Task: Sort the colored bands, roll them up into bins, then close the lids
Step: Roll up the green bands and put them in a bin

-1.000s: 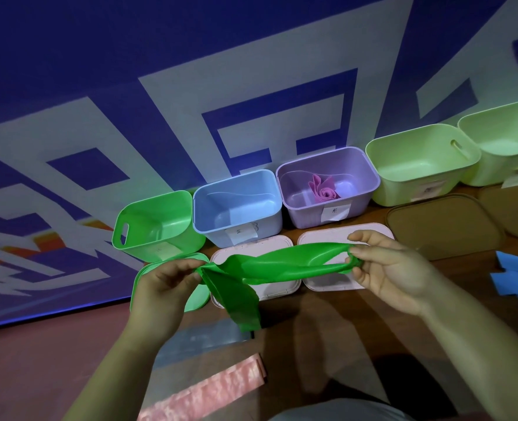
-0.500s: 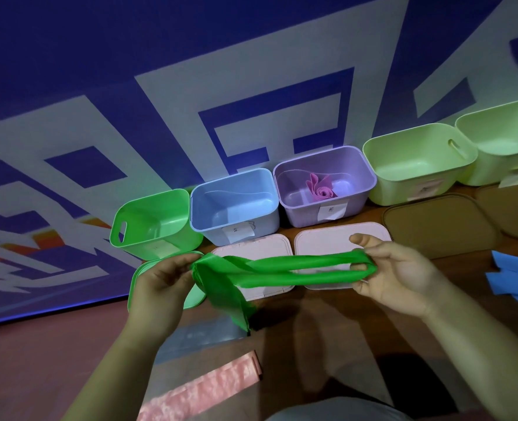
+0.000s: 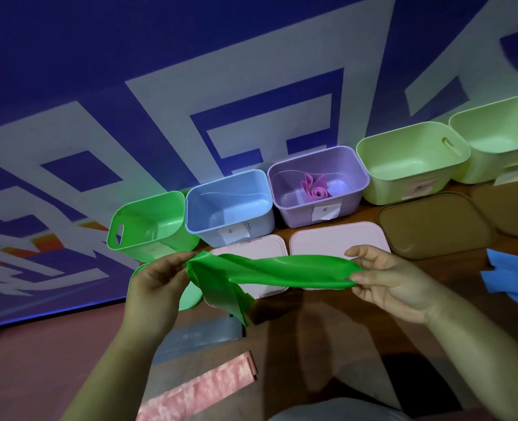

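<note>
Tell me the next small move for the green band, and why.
Probably begin rolling the green band from the end in the right hand toward the left hand. It is stretched between both hands, unrolled, with a loose tail drooping below the left hand, and the green bin at the left end of the row is open and looks empty.

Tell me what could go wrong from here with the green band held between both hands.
1. The green band is twisted between the left hand and right hand, with a tail hanging; rolled so, it may come out uneven and spring open in the green bin.
2. The pink band lies close to the left forearm, which might drag it away.
</note>
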`<action>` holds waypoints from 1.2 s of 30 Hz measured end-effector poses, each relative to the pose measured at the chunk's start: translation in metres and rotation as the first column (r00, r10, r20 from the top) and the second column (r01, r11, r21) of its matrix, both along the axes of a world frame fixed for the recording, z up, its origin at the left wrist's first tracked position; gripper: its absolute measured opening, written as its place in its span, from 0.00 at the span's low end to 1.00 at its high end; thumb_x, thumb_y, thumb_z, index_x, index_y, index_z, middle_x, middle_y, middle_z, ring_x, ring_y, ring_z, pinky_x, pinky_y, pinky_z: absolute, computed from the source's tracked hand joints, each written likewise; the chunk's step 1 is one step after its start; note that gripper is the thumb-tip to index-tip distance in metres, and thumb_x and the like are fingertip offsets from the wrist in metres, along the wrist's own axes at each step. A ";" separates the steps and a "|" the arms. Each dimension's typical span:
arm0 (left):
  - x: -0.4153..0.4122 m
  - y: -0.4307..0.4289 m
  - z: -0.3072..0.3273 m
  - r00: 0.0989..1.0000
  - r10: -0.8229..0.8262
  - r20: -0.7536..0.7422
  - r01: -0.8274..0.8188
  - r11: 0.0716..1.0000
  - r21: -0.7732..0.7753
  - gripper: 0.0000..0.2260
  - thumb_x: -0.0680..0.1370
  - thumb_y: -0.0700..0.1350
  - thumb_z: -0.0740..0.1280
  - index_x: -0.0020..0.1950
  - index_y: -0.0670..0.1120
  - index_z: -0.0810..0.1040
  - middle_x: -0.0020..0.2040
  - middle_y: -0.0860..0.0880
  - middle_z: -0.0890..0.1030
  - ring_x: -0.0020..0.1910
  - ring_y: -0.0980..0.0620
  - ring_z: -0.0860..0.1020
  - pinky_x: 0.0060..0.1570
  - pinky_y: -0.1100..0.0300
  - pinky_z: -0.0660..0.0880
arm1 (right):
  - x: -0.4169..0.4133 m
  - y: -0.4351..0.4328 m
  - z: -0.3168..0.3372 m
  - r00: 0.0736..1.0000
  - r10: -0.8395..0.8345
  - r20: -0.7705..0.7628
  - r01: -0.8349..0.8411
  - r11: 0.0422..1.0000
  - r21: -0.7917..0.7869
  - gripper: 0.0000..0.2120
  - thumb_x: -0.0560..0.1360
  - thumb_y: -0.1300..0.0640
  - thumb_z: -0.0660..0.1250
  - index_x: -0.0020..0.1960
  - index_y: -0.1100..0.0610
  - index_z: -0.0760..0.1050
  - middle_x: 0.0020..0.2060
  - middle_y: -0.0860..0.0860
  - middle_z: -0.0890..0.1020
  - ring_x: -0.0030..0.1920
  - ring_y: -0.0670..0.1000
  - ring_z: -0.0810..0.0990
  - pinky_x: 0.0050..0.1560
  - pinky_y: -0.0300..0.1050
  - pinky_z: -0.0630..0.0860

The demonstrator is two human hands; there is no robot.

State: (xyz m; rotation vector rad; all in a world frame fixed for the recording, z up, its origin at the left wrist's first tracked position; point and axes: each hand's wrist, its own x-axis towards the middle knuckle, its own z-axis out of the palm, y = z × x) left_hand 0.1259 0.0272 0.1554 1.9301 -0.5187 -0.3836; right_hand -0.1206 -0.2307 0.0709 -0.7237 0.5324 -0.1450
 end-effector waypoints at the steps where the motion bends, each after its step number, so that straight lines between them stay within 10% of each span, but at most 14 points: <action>1: -0.001 0.000 0.000 1.000 0.002 0.001 -0.002 1.000 0.001 0.11 0.76 0.30 0.67 0.51 0.44 0.82 0.39 0.59 0.86 0.38 0.65 0.81 0.40 0.73 0.76 | -0.002 -0.001 0.000 1.000 0.000 0.005 0.000 1.000 0.001 0.35 0.46 0.59 0.87 0.51 0.54 0.79 0.45 0.53 0.81 0.42 0.49 0.82 0.39 0.40 0.79; 13: -0.019 -0.018 0.003 1.000 0.008 0.030 -0.009 0.999 0.035 0.12 0.77 0.30 0.67 0.52 0.45 0.83 0.40 0.61 0.86 0.39 0.67 0.81 0.41 0.74 0.75 | -0.017 -0.018 0.005 0.999 0.041 0.012 -0.042 0.990 0.135 0.30 0.53 0.59 0.85 0.53 0.55 0.81 0.45 0.58 0.82 0.45 0.55 0.83 0.47 0.49 0.81; 18: -0.032 -0.029 0.005 1.000 0.000 0.027 -0.001 1.000 0.025 0.11 0.77 0.31 0.67 0.51 0.46 0.83 0.43 0.60 0.86 0.40 0.66 0.81 0.41 0.74 0.75 | -0.020 -0.024 0.015 0.999 0.006 -0.048 0.001 0.991 0.134 0.08 0.71 0.64 0.62 0.48 0.58 0.76 0.38 0.55 0.78 0.36 0.51 0.79 0.41 0.46 0.77; 36: -0.060 -0.070 -0.005 0.999 -0.023 0.034 0.020 0.996 0.091 0.11 0.77 0.30 0.67 0.54 0.41 0.83 0.47 0.53 0.87 0.44 0.62 0.83 0.44 0.73 0.76 | -0.047 -0.061 -0.010 0.909 -0.194 -0.368 -0.096 0.763 -0.640 0.08 0.75 0.68 0.68 0.43 0.57 0.82 0.35 0.51 0.86 0.35 0.47 0.84 0.41 0.40 0.77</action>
